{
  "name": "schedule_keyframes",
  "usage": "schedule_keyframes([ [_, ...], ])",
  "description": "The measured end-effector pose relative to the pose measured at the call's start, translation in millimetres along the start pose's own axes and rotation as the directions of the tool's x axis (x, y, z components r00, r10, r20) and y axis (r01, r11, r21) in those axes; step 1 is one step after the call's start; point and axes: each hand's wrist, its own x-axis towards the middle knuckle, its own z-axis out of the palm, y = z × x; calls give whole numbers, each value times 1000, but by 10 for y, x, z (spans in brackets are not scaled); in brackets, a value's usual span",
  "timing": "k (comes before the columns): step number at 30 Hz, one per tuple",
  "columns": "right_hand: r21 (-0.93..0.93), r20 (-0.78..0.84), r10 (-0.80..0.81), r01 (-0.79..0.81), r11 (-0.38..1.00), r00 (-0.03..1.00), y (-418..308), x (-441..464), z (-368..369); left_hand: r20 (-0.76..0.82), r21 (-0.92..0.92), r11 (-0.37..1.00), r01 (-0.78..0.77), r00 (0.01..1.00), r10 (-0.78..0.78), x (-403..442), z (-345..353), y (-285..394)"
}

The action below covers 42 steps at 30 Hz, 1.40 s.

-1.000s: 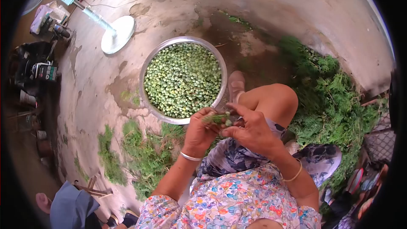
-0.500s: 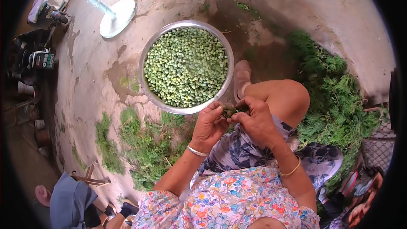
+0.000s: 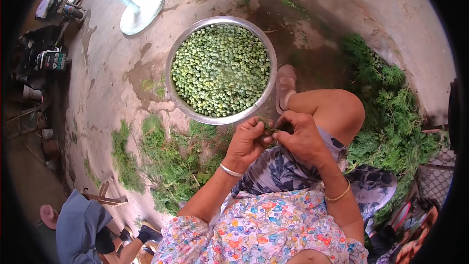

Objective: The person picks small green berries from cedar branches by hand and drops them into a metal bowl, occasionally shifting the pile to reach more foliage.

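A thin green sprig (image 3: 270, 128) is stretched between my two hands, above my lap. My left hand (image 3: 244, 145) pinches one end between thumb and fingertips. At the other end my right hand (image 3: 307, 140) has its thumb and finger pressed together on the stem. Just beyond them stands a wide metal basin (image 3: 172, 95), filled with small round green pods or fruits (image 3: 222, 71). The near rim of the basin lies close to my left fingertips. Exactly what hangs on the sprig is too small to make out.
Feathery green branches (image 3: 171, 161) lie on the floor left of my legs, with a bigger heap (image 3: 391, 117) along the right wall. A fan base (image 3: 141, 12) stands at upper left. Another person (image 3: 83, 227) sits at lower left. Dark equipment (image 3: 41, 58) lines the left side.
The dark green clump between my fingers now shows as a thin sprig. The whole view has shifted slightly, with the basin appearing a little higher and farther right.
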Motion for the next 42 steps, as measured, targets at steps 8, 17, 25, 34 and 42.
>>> schedule_keyframes([
  [8,331,52,172,-179,926,984,-59,-23,-95,-185,493,867,79,983,15,-250,-384,311],
  [17,584,208,203,-288,759,957,-31,0,-229,-116,844,-494,208,971,210,-196,-1566,472],
  [25,535,220,256,-336,775,941,-114,43,-176,317,859,-511,-19,803,504,1096,-1086,470],
  [34,483,236,203,-296,824,950,-38,86,-122,149,658,-684,316,835,530,2088,-815,462],
  [42,425,224,164,-248,871,961,-4,107,-80,311,479,-855,200,872,378,2138,-1042,456],
])
